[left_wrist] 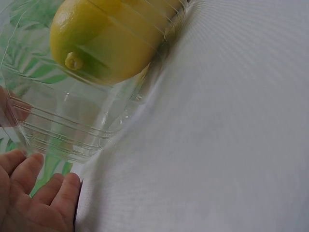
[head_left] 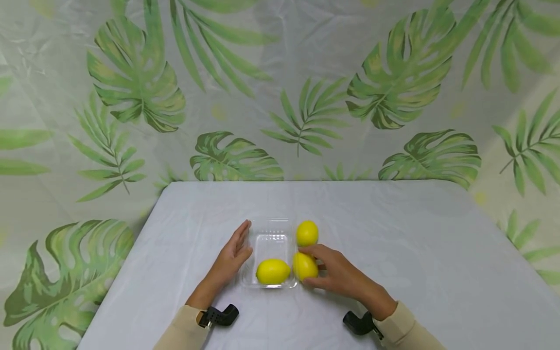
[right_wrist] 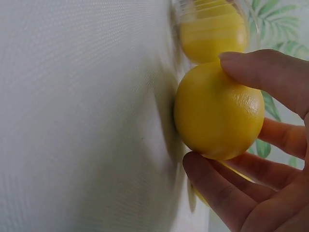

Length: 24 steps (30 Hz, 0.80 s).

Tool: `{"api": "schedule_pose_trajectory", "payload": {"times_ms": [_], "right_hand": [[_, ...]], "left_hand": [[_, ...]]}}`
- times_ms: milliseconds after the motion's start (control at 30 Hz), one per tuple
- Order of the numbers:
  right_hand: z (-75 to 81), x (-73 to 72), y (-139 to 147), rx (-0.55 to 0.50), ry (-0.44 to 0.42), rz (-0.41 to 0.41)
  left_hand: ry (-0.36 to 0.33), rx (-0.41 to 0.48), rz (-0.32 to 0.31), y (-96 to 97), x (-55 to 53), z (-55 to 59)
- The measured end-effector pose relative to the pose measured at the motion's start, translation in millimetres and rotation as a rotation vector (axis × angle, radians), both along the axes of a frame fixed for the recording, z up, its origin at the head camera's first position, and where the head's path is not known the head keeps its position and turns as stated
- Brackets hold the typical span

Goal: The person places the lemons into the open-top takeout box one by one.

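A clear plastic container [head_left: 272, 223] lies on the table with one yellow lemon [head_left: 273, 272] inside, at its near end. Along its left side rests my left hand [head_left: 228, 259], fingers extended; in the left wrist view the fingertips [left_wrist: 34, 164] are right by the ribbed plastic wall. My right hand [head_left: 343, 274] holds a second lemon [head_left: 305, 266] between thumb and fingers, just outside the container's right wall. The right wrist view shows this lemon [right_wrist: 217, 113] close to the table. A third lemon [head_left: 307, 233] sits just beyond it, mostly hidden behind the fingers in the right wrist view.
A white cloth covers the table [head_left: 415, 243], whose far edge meets a leaf-patterned backdrop [head_left: 306, 73]. Each wrist wears a black camera mount, the left one [head_left: 223, 315] and the right one [head_left: 358, 323], close above the table.
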State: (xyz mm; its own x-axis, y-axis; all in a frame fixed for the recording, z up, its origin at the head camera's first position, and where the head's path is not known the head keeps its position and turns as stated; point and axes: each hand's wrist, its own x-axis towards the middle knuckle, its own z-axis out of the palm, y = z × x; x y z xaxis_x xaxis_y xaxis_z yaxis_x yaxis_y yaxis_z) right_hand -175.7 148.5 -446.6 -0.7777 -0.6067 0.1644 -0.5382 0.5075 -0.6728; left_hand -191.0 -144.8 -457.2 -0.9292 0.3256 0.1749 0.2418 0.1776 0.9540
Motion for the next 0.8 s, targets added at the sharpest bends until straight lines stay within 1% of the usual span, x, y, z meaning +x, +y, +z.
{"api": "schedule_pose_trajectory", "payload": {"times_ms": [233, 567, 800], "right_hand": [[-0.4, -0.7, -0.6, -0.011, 0.015, -0.001], [-1.2, 0.3, 1.0, -0.009, 0.076, -0.003], [-1.5, 1.8, 2.3, -0.011, 0.064, 0.007]], "left_hand": [[-0.018, -0.006, 0.003, -0.6, -1.2, -0.4], [-0.022, -0.004, 0.001, -0.6, -1.6, -1.2], [-0.033, 0.0, 0.0, -1.1, -0.9, -1.8]]}}
